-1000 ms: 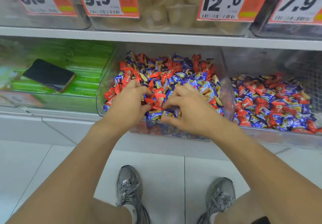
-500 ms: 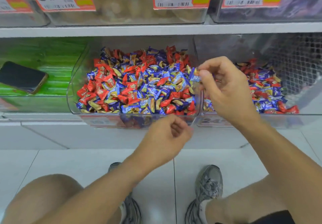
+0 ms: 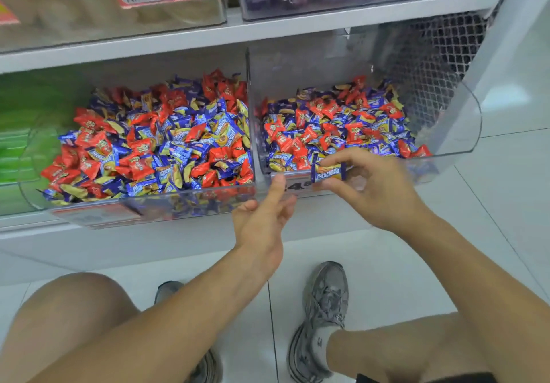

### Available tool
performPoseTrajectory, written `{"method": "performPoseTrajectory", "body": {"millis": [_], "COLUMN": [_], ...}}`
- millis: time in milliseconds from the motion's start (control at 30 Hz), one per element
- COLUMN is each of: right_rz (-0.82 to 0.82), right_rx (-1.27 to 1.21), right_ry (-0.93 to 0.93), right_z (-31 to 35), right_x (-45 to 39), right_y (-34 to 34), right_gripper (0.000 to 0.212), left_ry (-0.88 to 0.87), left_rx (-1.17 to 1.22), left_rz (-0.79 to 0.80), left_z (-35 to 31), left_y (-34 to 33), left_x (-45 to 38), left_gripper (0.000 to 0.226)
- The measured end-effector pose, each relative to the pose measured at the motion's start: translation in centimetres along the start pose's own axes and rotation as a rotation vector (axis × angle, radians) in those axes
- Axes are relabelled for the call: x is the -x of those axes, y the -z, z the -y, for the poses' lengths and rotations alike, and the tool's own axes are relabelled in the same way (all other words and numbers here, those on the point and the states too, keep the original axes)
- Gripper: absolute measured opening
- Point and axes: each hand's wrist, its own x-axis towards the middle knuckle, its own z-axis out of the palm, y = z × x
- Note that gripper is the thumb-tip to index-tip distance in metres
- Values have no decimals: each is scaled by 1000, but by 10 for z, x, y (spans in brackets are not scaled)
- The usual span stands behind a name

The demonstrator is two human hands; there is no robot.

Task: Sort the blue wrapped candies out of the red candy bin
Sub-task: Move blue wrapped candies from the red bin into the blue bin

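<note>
Right hand (image 3: 375, 186) pinches blue candy (image 3: 328, 172) at right bin (image 3: 464, 132) front lip.

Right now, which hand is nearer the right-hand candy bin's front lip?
Right. The right hand pinches a blue wrapped candy directly at the front lip of the right-hand bin. The left hand hangs open, lower, below the divider between the two bins.

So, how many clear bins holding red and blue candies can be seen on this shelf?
2. The left candy bin sits beside the green packs; the right candy bin is next to it, where the right hand pinches a blue wrapped candy. Further bins may be out of view.
</note>
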Motion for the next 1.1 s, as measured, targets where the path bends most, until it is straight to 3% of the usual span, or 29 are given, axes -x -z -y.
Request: {"method": "performPoseTrajectory", "body": {"millis": [100, 200, 333, 500, 567, 700, 767, 867, 967, 1100], "right_rz": [24, 58, 68, -183, -225, -112, -72, 21, 46, 23], "right_rx": [-8, -8, 45, 53, 96, 196, 232, 272, 220, 272], "right_ry": [-12, -34, -4, -12, -46, -89, -129, -204, -234, -318], "right_z": [1, 3, 5, 2, -5, -21, -26, -38, -48, -56], "right_x": [-3, -4, -4, -25, -40, -66, -74, -82, -86, -87], "right_y": [2, 5, 9, 19, 23, 33, 38, 46, 53, 64], "right_gripper": [22, 21, 18, 9, 9, 20, 24, 35, 35, 20], "left_ry": [-5, -65, -99, 1, -185, -892, -1030, -987, -845, -786], "left_rx": [-161, -236, -316, -701, -867, -1093, -1217, -1532, -1861, -1951], "left_rz": [-34, -32, 2, 44, 142, 401, 456, 484, 601, 681], "left_z": [9, 17, 12, -5, -11, -33, -49, -70, -81, -68], "left_y": [2, 3, 5, 6, 3, -21, -40, -69, -91, -111], "left_x": [3, 6, 9, 15, 25, 34, 20, -15, -46, -68], "left_gripper": [55, 28, 25, 35, 29, 12, 10, 12, 32, 60]}}
